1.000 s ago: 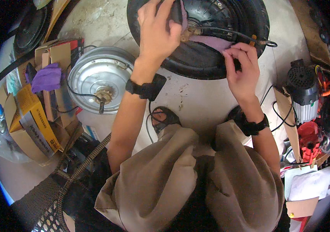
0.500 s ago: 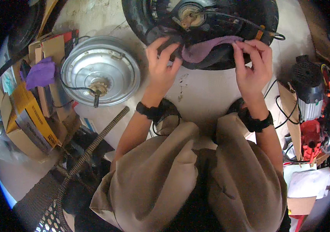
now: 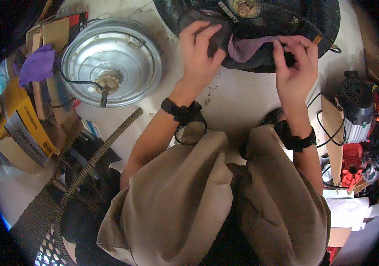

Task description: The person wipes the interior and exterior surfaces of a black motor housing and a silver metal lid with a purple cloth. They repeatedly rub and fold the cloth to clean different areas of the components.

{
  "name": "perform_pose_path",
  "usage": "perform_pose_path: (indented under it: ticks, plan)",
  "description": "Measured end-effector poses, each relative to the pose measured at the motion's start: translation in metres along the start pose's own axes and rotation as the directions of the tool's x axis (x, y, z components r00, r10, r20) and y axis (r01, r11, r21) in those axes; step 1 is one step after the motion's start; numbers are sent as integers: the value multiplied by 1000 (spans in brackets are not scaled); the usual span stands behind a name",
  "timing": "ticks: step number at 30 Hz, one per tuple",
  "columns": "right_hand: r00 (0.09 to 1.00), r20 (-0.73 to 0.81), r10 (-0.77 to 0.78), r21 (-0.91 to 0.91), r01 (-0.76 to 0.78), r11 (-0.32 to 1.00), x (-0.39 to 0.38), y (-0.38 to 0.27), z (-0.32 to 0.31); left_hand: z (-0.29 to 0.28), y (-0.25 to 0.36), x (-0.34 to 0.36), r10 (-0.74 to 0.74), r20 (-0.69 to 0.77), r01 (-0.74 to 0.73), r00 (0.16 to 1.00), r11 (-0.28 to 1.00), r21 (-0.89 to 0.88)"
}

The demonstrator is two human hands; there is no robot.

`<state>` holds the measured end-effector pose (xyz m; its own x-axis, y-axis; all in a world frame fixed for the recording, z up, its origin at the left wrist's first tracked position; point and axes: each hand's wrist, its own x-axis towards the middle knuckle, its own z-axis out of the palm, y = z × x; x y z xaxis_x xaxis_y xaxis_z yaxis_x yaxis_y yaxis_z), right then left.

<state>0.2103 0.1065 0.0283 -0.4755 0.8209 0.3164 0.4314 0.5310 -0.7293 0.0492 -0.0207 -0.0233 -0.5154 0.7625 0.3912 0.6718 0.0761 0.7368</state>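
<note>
A large black wheel (image 3: 313, 20) lies at the top of the view, with a metal hub (image 3: 244, 8) and a black cable. Across its near part runs a pinkish-purple fabric strip (image 3: 244, 49), bent in a curve beside a dark flexible piece (image 3: 189, 17). My left hand (image 3: 200, 60) has its fingers curled on that dark piece. My right hand (image 3: 296, 73) pinches the strip's right part, thumb and index close together. Left of my left hand lies a silver hub motor (image 3: 92, 60) with a shaft and cable.
Cardboard boxes (image 3: 25, 124) and a purple cloth (image 3: 37, 65) are at the left, above a ribbed strap (image 3: 109, 139). At the right are a black-and-silver motor (image 3: 352, 99), red tools (image 3: 352, 157), cables and papers (image 3: 344, 213). My knees fill the lower middle.
My left hand has come away from the hub toward the wheel's near side. The pink strip now curves between both hands. My right hand has shifted slightly right and up.
</note>
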Motion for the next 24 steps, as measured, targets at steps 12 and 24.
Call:
perform_pose_path:
  ticks: [12,24]
  plan:
    - [994,-106,2,99,8,995,-44,1,-7,-14,-7,-24,135,-57,-134,989,991,26]
    - [972,18,-234,-176,234,956,-3,9,4,-5,-8,-7,75,-117,-71,990,997,39]
